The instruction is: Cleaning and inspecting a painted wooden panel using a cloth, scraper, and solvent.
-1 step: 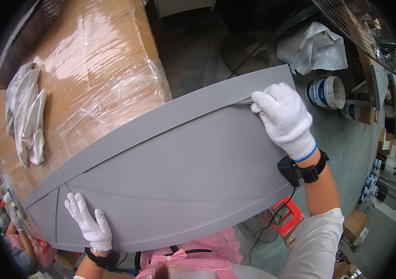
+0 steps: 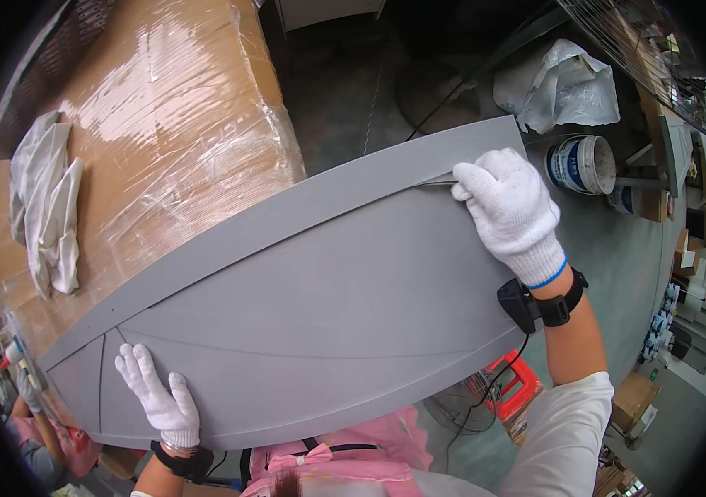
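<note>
A large grey panel (image 2: 320,290) with a curved outline lies across the middle in front of me. A raised border strip runs along its far edge, and dark seams cross its left end. My left hand (image 2: 160,399), in a white knit glove, rests on the panel's left part with fingers stretched out, holding nothing. At the far right end, my gloved right hand (image 2: 509,211) is closed around a thin flat blade (image 2: 437,182). The blade's tip lies along the seam beside the border strip; its handle is hidden in the glove.
A plastic-wrapped cardboard stack (image 2: 179,124) adjoins the panel's far left, with a crumpled white cloth (image 2: 46,203) on it. Beyond the right end stand a white bucket (image 2: 595,166) and a plastic bag (image 2: 560,87). Another person's arm (image 2: 46,427) shows at lower left.
My right hand has shifted very slightly to the right along the seam with the blade. My left hand and the panel have not moved.
</note>
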`<state>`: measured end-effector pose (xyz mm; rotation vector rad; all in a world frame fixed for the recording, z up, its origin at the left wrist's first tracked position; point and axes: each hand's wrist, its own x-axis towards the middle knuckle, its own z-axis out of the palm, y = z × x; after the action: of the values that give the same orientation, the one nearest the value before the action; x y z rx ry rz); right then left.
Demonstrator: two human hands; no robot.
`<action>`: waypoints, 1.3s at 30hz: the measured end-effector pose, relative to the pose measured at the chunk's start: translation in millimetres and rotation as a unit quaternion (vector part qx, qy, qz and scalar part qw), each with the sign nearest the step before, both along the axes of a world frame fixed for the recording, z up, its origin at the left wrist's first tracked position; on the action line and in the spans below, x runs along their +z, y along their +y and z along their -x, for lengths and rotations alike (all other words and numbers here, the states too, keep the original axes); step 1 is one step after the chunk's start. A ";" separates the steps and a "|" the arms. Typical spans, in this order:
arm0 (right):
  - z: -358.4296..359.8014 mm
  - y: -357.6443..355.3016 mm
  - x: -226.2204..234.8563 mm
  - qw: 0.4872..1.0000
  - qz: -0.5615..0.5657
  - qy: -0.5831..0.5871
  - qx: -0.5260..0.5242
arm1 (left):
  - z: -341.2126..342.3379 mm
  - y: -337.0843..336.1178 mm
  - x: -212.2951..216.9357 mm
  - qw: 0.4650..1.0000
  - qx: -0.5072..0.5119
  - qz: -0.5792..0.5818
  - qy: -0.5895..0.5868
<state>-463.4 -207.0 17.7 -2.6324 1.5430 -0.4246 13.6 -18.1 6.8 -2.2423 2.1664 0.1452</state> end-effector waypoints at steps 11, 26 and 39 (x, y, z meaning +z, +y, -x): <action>-10.0 2.1 0.7 1.000 -0.019 0.014 0.016 | -1.6 0.7 -0.6 1.000 -0.006 -0.001 -0.006; -32.2 -1.2 5.3 0.998 -0.035 -0.003 0.053 | -0.3 -0.2 0.8 1.000 -0.005 -0.011 -0.006; -2.9 18.0 26.4 0.956 -0.138 -0.237 -0.099 | -2.1 -0.9 1.3 1.000 -0.013 -0.012 -0.005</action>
<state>-460.5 -189.0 44.2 -1.9862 1.5653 -0.7282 15.7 -19.0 8.1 -2.1960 2.1772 0.1587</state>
